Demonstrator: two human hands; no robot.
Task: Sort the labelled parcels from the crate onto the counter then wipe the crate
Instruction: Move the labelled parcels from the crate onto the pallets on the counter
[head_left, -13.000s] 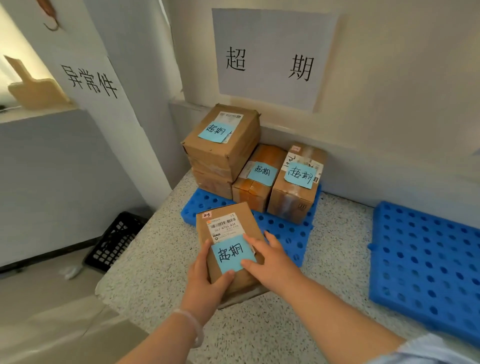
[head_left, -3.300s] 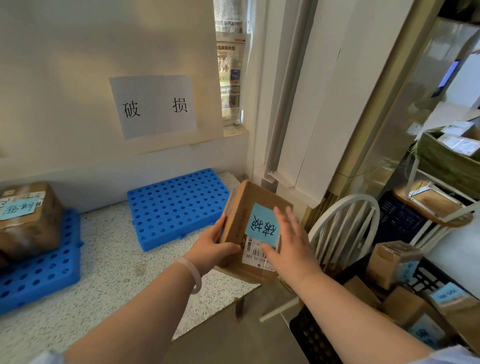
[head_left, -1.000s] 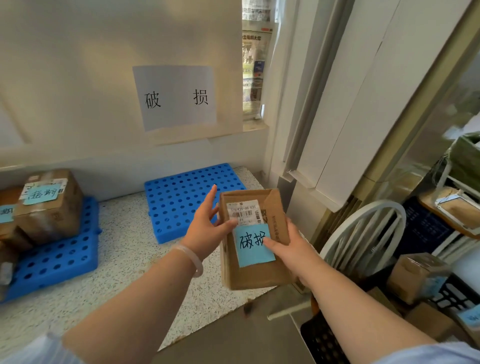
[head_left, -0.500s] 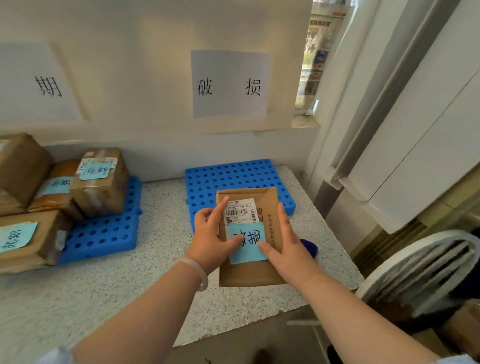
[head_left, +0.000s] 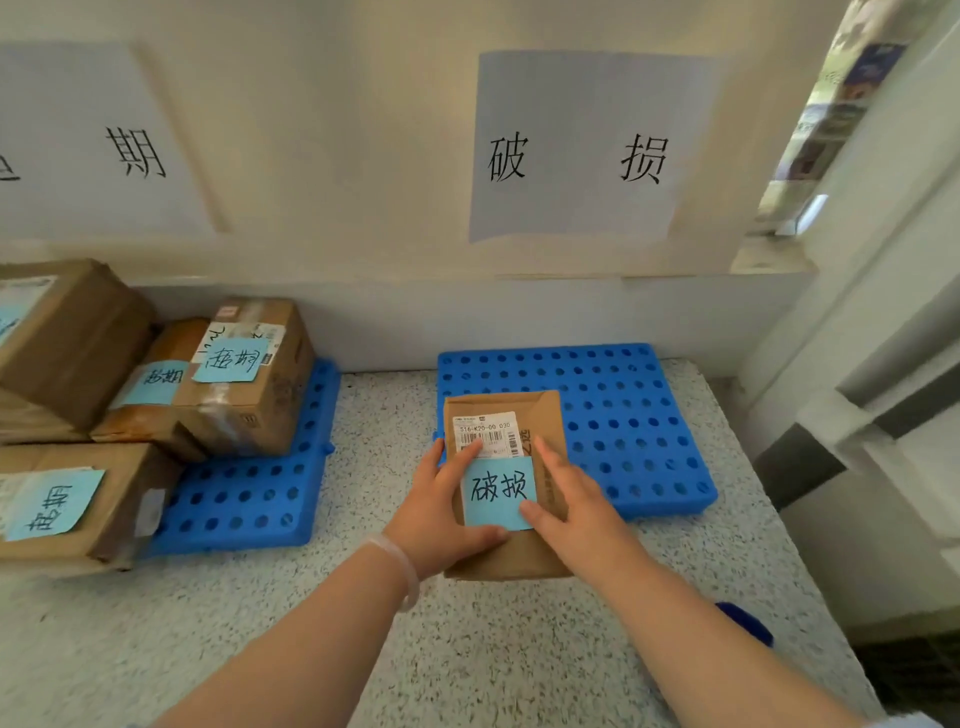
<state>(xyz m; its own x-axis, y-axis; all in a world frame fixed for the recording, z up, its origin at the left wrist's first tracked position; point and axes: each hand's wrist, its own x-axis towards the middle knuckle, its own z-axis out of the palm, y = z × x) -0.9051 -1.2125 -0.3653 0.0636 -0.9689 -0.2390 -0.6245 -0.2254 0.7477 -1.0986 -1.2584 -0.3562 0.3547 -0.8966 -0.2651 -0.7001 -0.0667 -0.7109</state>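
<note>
A flat brown cardboard parcel with a barcode label and a blue note reading 破损 is held over the front left corner of the right-hand blue perforated pallet. My left hand grips its left side, thumb on the blue note. My right hand holds its right side, fingers on top. Whether the parcel rests on the pallet I cannot tell. The crate is out of view.
Several brown parcels with blue 超期 notes sit on and in front of the left blue pallet. A paper sign 破损 hangs on the wall above the right pallet. The speckled counter ends at the right, by a small blue object.
Both hands have carried the parcel from beside the chair over the counter, turned its label upright, and moved it forward onto the front corner of the right blue pallet.
</note>
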